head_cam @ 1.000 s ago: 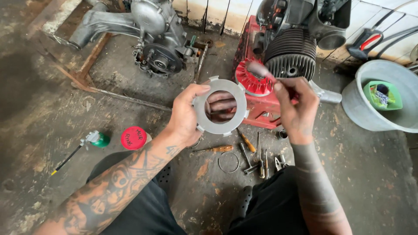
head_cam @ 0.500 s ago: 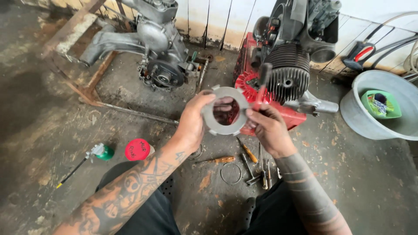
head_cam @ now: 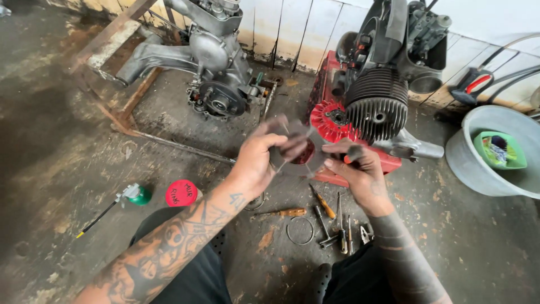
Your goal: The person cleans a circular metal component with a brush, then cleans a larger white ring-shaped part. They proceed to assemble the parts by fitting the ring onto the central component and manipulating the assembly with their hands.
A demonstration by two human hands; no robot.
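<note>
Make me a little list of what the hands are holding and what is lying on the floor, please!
left hand: grips a flat grey metal ring, blurred
right hand: touches the ring's other side
behind the ring: red fan wheel on a finned engine
floor by the knees: screwdrivers, a thin wire ring, a red lid
far right: grey basin

Grey metal ring (head_cam: 295, 152), red round lid (head_cam: 181, 193), green tub (head_cam: 499, 150), grey basin (head_cam: 478, 169), red fan (head_cam: 329, 121)

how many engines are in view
2: a grey engine on the floor by the metal frame at upper left, and a finned engine on the red stand at upper right. Others may sit off-frame.
</note>
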